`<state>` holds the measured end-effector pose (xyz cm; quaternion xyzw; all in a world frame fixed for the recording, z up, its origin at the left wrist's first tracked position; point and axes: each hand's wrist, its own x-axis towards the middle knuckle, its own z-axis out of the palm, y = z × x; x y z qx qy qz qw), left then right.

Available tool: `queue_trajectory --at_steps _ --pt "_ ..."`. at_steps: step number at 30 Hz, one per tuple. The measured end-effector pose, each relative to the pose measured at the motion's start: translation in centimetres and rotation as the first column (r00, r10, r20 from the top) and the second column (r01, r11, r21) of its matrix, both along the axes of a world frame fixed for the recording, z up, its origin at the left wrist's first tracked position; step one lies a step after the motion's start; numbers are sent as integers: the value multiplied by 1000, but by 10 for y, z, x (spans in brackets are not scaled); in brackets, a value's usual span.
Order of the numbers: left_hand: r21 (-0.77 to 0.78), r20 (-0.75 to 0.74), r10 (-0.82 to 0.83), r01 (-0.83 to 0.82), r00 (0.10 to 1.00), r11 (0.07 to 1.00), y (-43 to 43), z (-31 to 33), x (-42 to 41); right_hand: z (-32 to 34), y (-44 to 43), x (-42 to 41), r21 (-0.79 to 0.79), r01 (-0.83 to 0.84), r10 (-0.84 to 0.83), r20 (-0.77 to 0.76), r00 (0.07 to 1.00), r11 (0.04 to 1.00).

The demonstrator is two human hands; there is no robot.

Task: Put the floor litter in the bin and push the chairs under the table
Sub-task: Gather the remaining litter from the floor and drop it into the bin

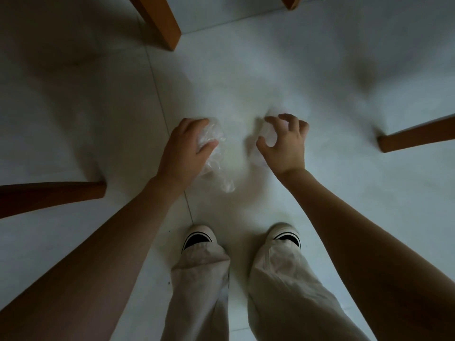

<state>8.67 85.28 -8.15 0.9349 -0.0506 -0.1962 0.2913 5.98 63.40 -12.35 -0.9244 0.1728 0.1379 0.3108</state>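
I look straight down at a pale tiled floor. My left hand [183, 150] is closed around a crumpled piece of clear plastic wrap [216, 158], which trails down and to the right from my fingers. My right hand [283, 143] hovers beside it with fingers curled and spread, holding nothing. Below its fingers the floor looks blurred and whitish; I cannot tell whether litter lies there. No bin is in view.
Wooden chair or table legs ring the spot: one at top centre [160, 20], one at the left [51, 196], one at the right [416, 136], a tip at the top [291, 2]. My shoes [199, 236] and beige trousers stand below.
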Motion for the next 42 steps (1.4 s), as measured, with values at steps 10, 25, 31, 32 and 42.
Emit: queue_trajectory --at_steps 10,25,31,32,42 --pt "-23 -17 -30 29 999 999 -2 23 -14 29 -18 -30 196 157 -153 -38 988 968" --pt "-79 111 -91 100 990 992 9 493 16 535 -13 -9 298 215 -302 286 910 930" --pt "-161 313 -45 100 949 982 19 691 10 713 7 -10 266 97 -223 501 836 959" --pt "-183 340 -5 71 941 981 24 719 6 738 11 -14 255 83 -212 532 820 963" --pt "-300 429 241 -114 870 947 71 842 -73 860 35 -71 266 -97 -98 632 769 959"
